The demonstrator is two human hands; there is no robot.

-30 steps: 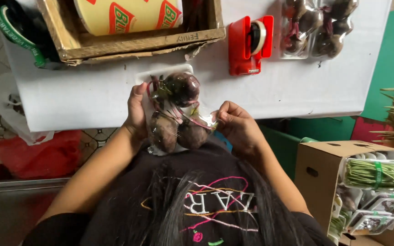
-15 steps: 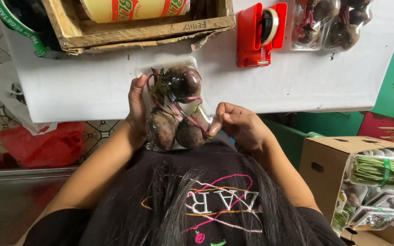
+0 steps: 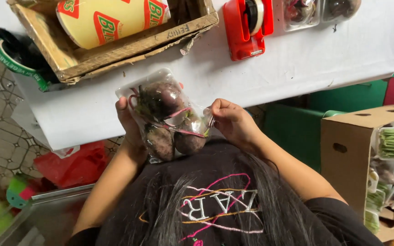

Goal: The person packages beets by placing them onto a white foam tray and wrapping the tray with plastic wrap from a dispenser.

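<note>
Both hands grip a clear plastic-wrapped white tray of dark purple beetroots (image 3: 169, 120) at the tabletop's near edge: left hand (image 3: 128, 120) clasps its left side, right hand (image 3: 233, 123) pinches the wrap. Beyond, on the white tabletop (image 3: 297, 68), stand a red tape dispenser (image 3: 247, 27) and a worn wooden crate (image 3: 115, 50).

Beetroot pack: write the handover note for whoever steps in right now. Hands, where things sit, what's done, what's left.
Left hand: holds the beetroot pack by its left side, above the near edge of the white table.
Right hand: fingertips pinch the clear wrap at the pack's right edge.
Things: red tape dispenser stands on the table beyond the hands; wooden crate with a large yellow roll at far left; more wrapped packs at the far edge; cardboard box of packed vegetables on the right.
Done: beetroots sit in the tray under wrap.
Left: whether the wrap is sealed can't be seen; the pack is not yet set down.
</note>
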